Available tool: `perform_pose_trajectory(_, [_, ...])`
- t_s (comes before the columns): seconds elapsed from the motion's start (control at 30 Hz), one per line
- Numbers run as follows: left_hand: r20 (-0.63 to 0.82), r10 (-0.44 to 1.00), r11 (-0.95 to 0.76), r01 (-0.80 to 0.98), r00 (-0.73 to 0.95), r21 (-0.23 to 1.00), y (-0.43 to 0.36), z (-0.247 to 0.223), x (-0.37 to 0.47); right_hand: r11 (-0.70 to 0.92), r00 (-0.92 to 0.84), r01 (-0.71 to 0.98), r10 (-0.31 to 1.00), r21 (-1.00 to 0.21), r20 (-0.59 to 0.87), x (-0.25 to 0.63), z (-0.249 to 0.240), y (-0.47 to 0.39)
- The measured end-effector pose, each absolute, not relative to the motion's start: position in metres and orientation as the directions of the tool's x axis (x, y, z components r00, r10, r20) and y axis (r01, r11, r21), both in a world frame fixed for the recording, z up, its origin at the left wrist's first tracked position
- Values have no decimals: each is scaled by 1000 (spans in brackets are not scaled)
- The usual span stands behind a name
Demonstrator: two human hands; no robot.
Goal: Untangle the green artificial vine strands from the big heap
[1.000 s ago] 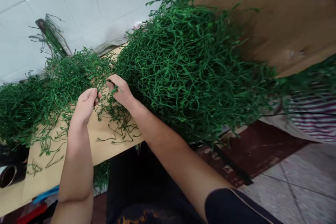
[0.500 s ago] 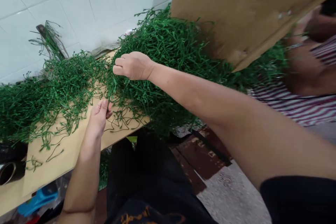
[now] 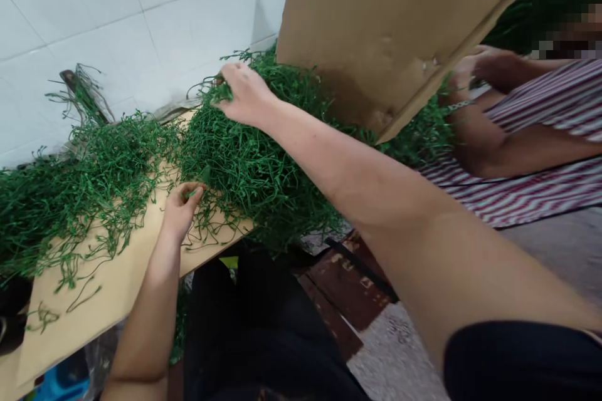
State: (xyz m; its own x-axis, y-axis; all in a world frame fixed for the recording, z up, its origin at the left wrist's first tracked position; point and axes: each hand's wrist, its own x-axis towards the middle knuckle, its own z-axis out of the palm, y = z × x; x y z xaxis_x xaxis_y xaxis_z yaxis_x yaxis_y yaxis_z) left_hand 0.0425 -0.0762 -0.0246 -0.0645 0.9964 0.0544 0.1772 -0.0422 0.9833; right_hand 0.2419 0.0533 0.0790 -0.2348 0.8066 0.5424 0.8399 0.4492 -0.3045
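A large heap of thin green plastic-looking stems (image 3: 254,163) lies on the tan board (image 3: 122,276). My right hand (image 3: 237,91) is at the heap's upper left, fingers apart and curved over stems at its top. Lower and to the left, my left hand (image 3: 185,197) is above the board at the heap's edge, thumb and fingers pinched on green stems. A second, looser pile of green stems (image 3: 108,163) spreads over the left part of the board.
A large brown cardboard sheet (image 3: 367,31) leans over the heap's right side. Beyond it, a person in striped clothing (image 3: 527,182) has their arms near more green stems. White wall tiles (image 3: 197,6) stand behind; a blue object (image 3: 68,379) is under the board.
My right hand has moved up and away from my left hand, and its fingers have opened over the heap. The view has shifted, showing more of the other person's arms.
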Motion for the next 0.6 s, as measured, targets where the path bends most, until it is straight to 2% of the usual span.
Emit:
perform_pose_trajectory(0.1, [67,995,-47,235,-75,971,-51,-24,42,582,-406,723,794,-372,452,231,79,45])
perform_pose_trajectory(0.23, [207,946,-140,262,-249,955,-49,-15,26,700,-636,464,690,-543,346,239,72,34])
perform_pose_trajectory(0.4, [250,953,-221,169,-169,960,-51,9,37,580,-646,183,680,-794,348,226,55,17])
perform_pose_trajectory(0.53, [196,973,-187,87,-119,979,-46,12,54,507,-737,25,591,-861,327,210,47,6])
perform_pose_trajectory(0.6, [232,964,-226,58,-131,972,-45,7,55,436,-767,-56,557,-898,318,208,43,2])
